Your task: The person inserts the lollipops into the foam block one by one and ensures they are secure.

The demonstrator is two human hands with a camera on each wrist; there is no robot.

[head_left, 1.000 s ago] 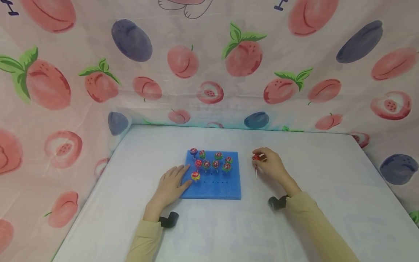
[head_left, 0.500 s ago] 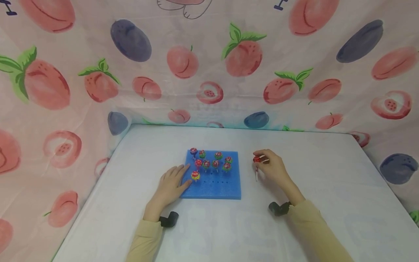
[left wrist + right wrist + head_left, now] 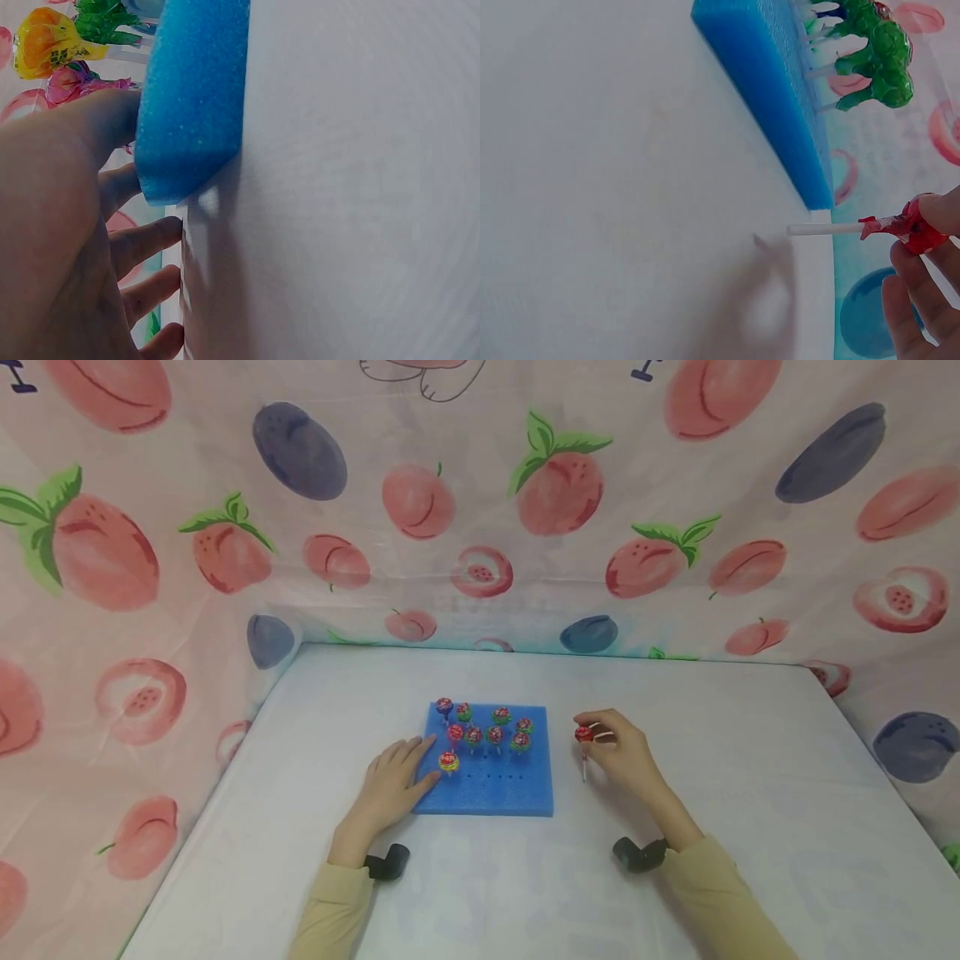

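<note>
My right hand (image 3: pixel 621 752) pinches a red-wrapped lollipop (image 3: pixel 583 735) by its candy head, to the right of a blue foam board (image 3: pixel 495 800). In the right wrist view, the white stick (image 3: pixel 825 229) points down, its tip just above the table, apart from the board. My left hand (image 3: pixel 387 785) rests at the board's left edge with fingers extended, the thumb and a finger touching it. Upright in the board stand a yellow lollipop (image 3: pixel 448 762), a pink lollipop (image 3: pixel 455 733), a purple lollipop (image 3: pixel 444 704) and several green lollipops (image 3: pixel 501 716).
Rows of small holes (image 3: pixel 499 777) show in the board's front half. A white cloth (image 3: pixel 480 893) covers the table. Behind and at the sides hangs a fruit-print curtain (image 3: pixel 480 510). Black wrist mounts (image 3: pixel 387 862) sit at both cuffs.
My right hand has come slightly nearer the table's front with the red lollipop, and a little left toward the board. The left hand and the board have stayed still.
</note>
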